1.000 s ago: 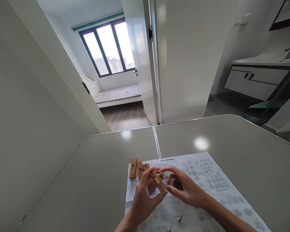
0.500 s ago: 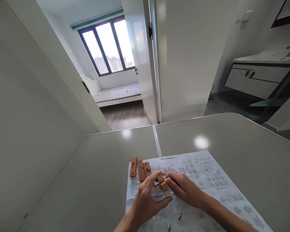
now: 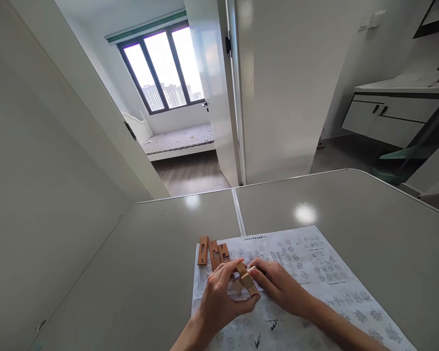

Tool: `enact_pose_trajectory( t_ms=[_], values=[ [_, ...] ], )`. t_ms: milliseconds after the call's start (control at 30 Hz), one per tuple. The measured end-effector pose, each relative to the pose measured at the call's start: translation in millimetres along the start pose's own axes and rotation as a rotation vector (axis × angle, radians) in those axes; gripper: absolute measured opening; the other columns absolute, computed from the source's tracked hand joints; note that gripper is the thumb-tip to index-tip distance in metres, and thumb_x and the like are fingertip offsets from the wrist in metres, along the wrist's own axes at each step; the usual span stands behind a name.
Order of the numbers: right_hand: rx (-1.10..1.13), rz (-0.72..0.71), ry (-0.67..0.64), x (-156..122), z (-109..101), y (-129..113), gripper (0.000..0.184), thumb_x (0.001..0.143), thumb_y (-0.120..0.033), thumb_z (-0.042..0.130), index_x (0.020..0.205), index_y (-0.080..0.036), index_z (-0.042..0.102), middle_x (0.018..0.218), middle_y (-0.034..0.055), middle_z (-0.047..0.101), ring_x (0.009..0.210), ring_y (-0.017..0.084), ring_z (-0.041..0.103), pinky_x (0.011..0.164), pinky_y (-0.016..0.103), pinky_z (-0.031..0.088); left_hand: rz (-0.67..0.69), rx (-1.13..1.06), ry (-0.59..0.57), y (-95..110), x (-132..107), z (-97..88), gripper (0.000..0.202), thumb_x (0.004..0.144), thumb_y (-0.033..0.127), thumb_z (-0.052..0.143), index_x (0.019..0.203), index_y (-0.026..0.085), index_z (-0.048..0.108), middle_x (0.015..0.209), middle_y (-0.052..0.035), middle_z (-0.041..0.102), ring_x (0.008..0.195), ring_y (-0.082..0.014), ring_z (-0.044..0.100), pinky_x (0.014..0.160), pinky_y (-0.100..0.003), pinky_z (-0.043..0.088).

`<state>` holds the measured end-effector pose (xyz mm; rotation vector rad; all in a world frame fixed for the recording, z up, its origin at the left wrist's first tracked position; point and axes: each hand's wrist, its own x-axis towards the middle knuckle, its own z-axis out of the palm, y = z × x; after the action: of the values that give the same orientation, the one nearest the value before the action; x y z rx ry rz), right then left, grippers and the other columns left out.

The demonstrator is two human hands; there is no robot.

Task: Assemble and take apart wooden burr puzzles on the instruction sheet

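Between its thumb and fingers, my left hand (image 3: 219, 295) grips a small assembly of interlocking wooden puzzle pieces (image 3: 248, 281). My right hand (image 3: 278, 282) is closed at the assembly's right side, thumb and forefinger pressed on its end; the exact contact is partly hidden. Just beyond my left hand lie several flat brown wooden pieces: a slotted piece marked 2 (image 3: 202, 251), a notched piece marked 1 (image 3: 214, 253), and another notched piece (image 3: 223, 252) beside it. My left fingers partly cover the lower ends of the last two. Under everything is a printed diagram sheet (image 3: 325, 273).
The sheet lies on a grey-green table (image 3: 161, 273) with a pale seam (image 3: 238, 214) down its middle. Past the far edge stand an open door (image 3: 214, 87) and a bed (image 3: 179, 139) beneath a window. A sink cabinet (image 3: 388, 117) is at the right.
The wooden assembly has tilted slightly in my left hand, and both hands have shifted very little. The view has moved a touch; the loose pieces lie as before.
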<state>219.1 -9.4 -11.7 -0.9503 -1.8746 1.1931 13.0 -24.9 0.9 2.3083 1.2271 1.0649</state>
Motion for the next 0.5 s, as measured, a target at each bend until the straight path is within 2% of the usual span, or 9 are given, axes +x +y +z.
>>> enact_pose_trajectory(
  t_ms=[133, 300, 367, 500],
  values=[
    [-0.065, -0.015, 0.01, -3.1, -2.1, -2.1, 0.045, 0.11, -0.056, 0.035, 0.086, -0.022, 0.053, 0.08, 0.0026, 0.064, 0.068, 0.018, 0.054, 0.066, 0.03, 0.042, -0.087, -0.111, -0.096, 2.4, 2.3, -4.8, 0.069, 0.071, 0.025, 0.082, 0.136, 0.024, 0.058, 0.121, -0.0085, 0.077, 0.104, -0.0267, 0.076, 0.093, -0.036, 0.063],
    [-0.172, -0.1, -0.017, -6.5, -7.2, -1.9, 0.035, 0.111, -0.047, 0.034, 0.101, -0.022, 0.056, 0.081, 0.0013, 0.065, 0.067, 0.017, 0.054, 0.066, 0.03, 0.039, -0.146, -0.151, -0.192, 1.7, 4.6, -8.8, 0.068, 0.07, 0.024, 0.08, 0.136, 0.024, 0.059, 0.117, -0.0057, 0.078, 0.094, -0.0224, 0.076, 0.086, -0.03, 0.062],
    [-0.234, -0.131, -0.01, -6.5, -6.7, 1.0, 0.036, 0.112, -0.046, 0.033, 0.093, -0.022, 0.054, 0.081, 0.0022, 0.064, 0.066, 0.017, 0.052, 0.064, 0.03, 0.036, -0.147, -0.147, -0.2, 1.9, 5.2, -9.3, 0.067, 0.07, 0.026, 0.081, 0.134, 0.024, 0.06, 0.119, -0.0062, 0.077, 0.096, -0.023, 0.076, 0.085, -0.03, 0.062],
    [-0.278, -0.134, 0.016, -5.6, -2.7, 6.3, 0.04, 0.112, -0.043, 0.032, 0.079, -0.023, 0.044, 0.07, -0.0014, 0.053, 0.058, 0.015, 0.041, 0.059, 0.029, 0.03, -0.146, -0.154, -0.205, 3.6, 6.3, -10.1, 0.063, 0.07, 0.027, 0.081, 0.13, 0.023, 0.061, 0.114, -0.0059, 0.078, 0.094, -0.0224, 0.075, 0.084, -0.029, 0.061]
  ],
)
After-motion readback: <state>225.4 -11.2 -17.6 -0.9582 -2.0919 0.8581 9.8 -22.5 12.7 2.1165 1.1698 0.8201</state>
